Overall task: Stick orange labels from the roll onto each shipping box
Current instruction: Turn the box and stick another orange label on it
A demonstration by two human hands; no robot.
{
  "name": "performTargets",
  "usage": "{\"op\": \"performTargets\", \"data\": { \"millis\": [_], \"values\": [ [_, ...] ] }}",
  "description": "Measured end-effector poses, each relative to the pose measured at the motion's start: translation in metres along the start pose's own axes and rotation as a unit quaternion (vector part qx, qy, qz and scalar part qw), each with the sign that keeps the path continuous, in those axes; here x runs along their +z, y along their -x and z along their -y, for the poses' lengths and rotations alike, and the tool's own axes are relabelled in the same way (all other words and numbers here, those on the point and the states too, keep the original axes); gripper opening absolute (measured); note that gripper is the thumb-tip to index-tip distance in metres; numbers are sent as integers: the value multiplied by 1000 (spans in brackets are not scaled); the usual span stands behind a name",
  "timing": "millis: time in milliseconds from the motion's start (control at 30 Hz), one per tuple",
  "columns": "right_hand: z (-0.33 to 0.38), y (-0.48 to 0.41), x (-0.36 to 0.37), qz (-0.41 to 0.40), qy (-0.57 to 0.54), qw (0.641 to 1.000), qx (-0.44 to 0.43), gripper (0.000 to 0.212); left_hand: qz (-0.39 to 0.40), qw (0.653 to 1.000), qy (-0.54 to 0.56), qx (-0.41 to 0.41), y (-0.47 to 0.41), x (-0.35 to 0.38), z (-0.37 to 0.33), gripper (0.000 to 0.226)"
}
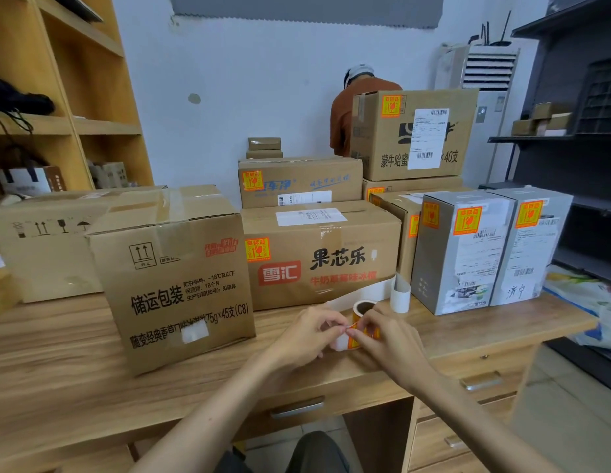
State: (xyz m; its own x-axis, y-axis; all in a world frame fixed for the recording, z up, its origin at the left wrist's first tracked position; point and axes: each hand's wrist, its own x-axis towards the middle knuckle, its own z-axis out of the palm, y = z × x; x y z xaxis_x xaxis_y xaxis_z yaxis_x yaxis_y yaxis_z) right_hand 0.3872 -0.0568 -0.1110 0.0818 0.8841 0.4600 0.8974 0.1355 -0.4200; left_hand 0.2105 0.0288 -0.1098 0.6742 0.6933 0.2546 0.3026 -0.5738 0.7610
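The roll of orange labels (363, 310) rests on the wooden desk (75, 380), with a long white strip of empty backing (396, 291) curling off behind it. My left hand (305, 334) pinches the backing at the strip's free end. My right hand (387, 336) pinches the corner of an orange label (362, 332) on that strip. A brown box with black print (174, 278) stands at the front left with no orange label showing. The wide brown box (331, 257) behind the roll and two grey boxes (468, 250) at the right carry orange labels.
More labelled cartons are stacked behind, the highest (413, 134) at the back right. A plain carton (44, 240) stands at far left. A person in a brown shirt (341, 110) stands behind the stack. Wooden shelves are on the left, dark shelves on the right, desk drawers (481, 380) below.
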Motion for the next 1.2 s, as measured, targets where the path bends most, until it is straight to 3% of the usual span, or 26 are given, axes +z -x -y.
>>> {"op": "performTargets", "data": {
  "millis": [767, 933, 1200],
  "values": [
    [-2, 3, 2, -23, -52, 998, 33, 11, -24, 1000, 6, -19, 3, 2, -3, 16],
    [0, 5, 1, -16, -54, 998, 17, 19, -15, 1000, 10, -14, 4, 2, -4, 16],
    [-1, 5, 1, -10, -59, 998, 11, 15, -18, 1000, 7, -16, 3, 3, -7, 17]
  ]
}}
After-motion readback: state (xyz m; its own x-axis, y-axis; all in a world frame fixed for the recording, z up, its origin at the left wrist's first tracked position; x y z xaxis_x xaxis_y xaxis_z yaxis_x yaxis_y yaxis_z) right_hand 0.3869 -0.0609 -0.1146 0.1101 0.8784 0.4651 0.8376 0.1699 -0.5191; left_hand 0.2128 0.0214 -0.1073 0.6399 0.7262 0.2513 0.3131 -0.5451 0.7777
